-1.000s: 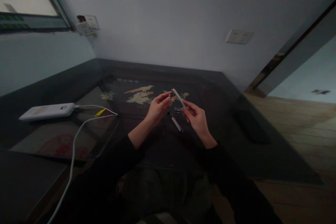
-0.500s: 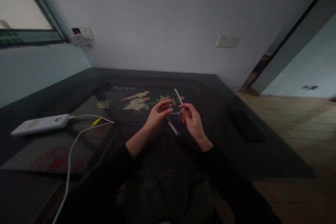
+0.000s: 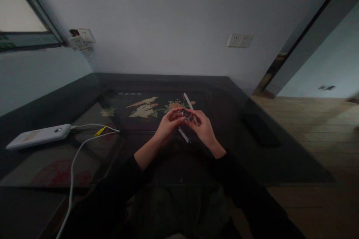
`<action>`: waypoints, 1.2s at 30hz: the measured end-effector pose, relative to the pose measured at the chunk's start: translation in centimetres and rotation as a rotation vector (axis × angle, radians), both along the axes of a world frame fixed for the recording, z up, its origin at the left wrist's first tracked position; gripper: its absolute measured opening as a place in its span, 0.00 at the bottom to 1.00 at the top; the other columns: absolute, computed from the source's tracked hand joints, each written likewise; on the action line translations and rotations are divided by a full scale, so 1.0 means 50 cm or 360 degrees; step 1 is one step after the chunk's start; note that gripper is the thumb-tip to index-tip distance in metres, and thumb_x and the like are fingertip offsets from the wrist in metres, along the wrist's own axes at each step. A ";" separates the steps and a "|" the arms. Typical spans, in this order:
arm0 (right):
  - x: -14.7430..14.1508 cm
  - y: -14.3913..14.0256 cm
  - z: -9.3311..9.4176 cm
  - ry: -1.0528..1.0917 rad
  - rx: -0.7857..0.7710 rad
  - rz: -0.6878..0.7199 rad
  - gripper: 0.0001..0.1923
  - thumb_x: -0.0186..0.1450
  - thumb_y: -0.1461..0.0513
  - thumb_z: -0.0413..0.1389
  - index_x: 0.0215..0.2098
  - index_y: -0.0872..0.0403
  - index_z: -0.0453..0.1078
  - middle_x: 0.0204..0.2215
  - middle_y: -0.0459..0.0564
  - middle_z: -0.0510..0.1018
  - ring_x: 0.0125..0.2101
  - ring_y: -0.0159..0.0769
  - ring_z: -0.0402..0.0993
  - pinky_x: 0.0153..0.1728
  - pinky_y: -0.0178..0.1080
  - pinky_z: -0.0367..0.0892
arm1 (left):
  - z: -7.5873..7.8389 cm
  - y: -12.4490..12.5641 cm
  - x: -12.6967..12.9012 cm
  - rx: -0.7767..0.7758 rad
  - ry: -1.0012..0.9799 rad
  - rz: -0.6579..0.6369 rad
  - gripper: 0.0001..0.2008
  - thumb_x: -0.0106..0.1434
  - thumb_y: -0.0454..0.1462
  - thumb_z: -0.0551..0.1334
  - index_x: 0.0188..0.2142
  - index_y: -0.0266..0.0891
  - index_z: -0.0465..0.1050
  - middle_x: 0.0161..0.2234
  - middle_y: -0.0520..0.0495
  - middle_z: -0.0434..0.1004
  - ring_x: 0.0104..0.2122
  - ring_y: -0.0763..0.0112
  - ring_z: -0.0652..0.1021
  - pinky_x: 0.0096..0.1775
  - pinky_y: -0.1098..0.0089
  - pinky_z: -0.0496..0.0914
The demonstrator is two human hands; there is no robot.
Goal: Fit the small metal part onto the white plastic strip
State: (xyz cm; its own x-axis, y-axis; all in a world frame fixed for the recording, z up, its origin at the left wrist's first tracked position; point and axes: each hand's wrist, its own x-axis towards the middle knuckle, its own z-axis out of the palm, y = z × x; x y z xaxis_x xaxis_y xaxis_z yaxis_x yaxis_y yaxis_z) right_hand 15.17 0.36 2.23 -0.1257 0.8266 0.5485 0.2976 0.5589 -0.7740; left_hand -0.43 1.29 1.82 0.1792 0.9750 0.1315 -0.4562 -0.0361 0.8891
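Note:
My left hand (image 3: pixel 168 124) is closed, thumb and fingers pinching a small dark piece with a greenish tint (image 3: pixel 183 112); its kind is too small to make out. My right hand (image 3: pixel 204 127) is closed too, with a slim pale pen-like stick (image 3: pixel 189 101) lodged slantwise between its fingers, the free end pointing away from me. Both sets of fingertips meet around the small piece. Something clear and shiny (image 3: pixel 187 118) shows in the gap between them, partly hidden. Just below, a slim silver pen-like piece (image 3: pixel 183 134) lies on the dark glossy tabletop (image 3: pixel 168 160).
On the left lies a white power bank (image 3: pixel 42 136) with a white cable (image 3: pixel 73 168) and a yellow tag (image 3: pixel 100 131). A flat black object (image 3: pixel 260 129) rests to the right. Wall sockets (image 3: pixel 239 40) are above the table's back edge. Floorboards lie beyond its right side.
My right hand has moved in to meet the left at the small piece, carrying the pale stick, which now sits deeper between its fingers. The view has shifted slightly.

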 end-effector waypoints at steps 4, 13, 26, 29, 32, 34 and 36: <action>0.000 0.002 -0.003 -0.0006 0.0007 -0.0003 0.20 0.58 0.56 0.63 0.49 0.48 0.72 0.34 0.48 0.70 0.27 0.33 0.64 0.28 0.37 0.64 | 0.004 -0.005 0.000 -0.0155 -0.0135 -0.0178 0.23 0.49 0.29 0.70 0.45 0.39 0.72 0.34 0.49 0.78 0.34 0.73 0.78 0.39 0.72 0.70; 0.008 0.015 -0.013 -0.0113 0.0039 -0.0009 0.21 0.58 0.59 0.63 0.50 0.47 0.72 0.33 0.47 0.67 0.25 0.31 0.62 0.26 0.37 0.63 | -0.006 0.004 -0.005 -0.0318 -0.0177 -0.0240 0.22 0.50 0.25 0.68 0.45 0.38 0.71 0.34 0.48 0.78 0.34 0.73 0.79 0.38 0.74 0.72; 0.012 0.018 -0.014 0.0133 -0.0205 0.0046 0.07 0.66 0.60 0.50 0.43 0.51 0.64 0.30 0.44 0.72 0.18 0.25 0.64 0.19 0.32 0.61 | 0.001 0.003 -0.008 -0.0339 -0.0103 -0.0110 0.20 0.51 0.29 0.69 0.44 0.38 0.70 0.34 0.48 0.79 0.31 0.75 0.78 0.35 0.75 0.70; 0.011 0.026 -0.028 0.0228 -0.0340 0.0022 0.13 0.65 0.60 0.51 0.48 0.50 0.58 0.28 0.41 0.72 0.15 0.24 0.64 0.16 0.30 0.59 | 0.002 0.003 -0.006 -0.0337 -0.0063 -0.0051 0.20 0.50 0.30 0.70 0.43 0.38 0.69 0.34 0.47 0.79 0.31 0.75 0.77 0.34 0.74 0.70; 0.013 0.035 -0.041 0.0088 -0.0470 -0.0005 0.12 0.65 0.62 0.50 0.47 0.53 0.60 0.23 0.40 0.70 0.15 0.26 0.66 0.16 0.30 0.60 | 0.002 0.004 -0.005 -0.0303 -0.0032 0.0026 0.21 0.49 0.31 0.70 0.43 0.38 0.69 0.35 0.47 0.78 0.32 0.74 0.77 0.34 0.73 0.69; 0.016 0.037 -0.048 -0.0116 -0.0545 -0.0083 0.07 0.65 0.62 0.50 0.41 0.55 0.65 0.20 0.41 0.69 0.16 0.28 0.67 0.19 0.32 0.61 | 0.002 0.005 -0.005 -0.0268 -0.0015 0.0078 0.22 0.49 0.32 0.71 0.43 0.38 0.69 0.35 0.48 0.78 0.32 0.75 0.77 0.35 0.73 0.69; 0.017 0.037 -0.051 -0.0376 -0.0575 -0.0200 0.04 0.65 0.63 0.51 0.37 0.56 0.67 0.19 0.43 0.71 0.18 0.30 0.68 0.22 0.33 0.61 | 0.002 0.006 -0.006 -0.0246 0.0011 0.0107 0.22 0.49 0.33 0.71 0.44 0.39 0.69 0.36 0.48 0.78 0.32 0.75 0.77 0.34 0.74 0.68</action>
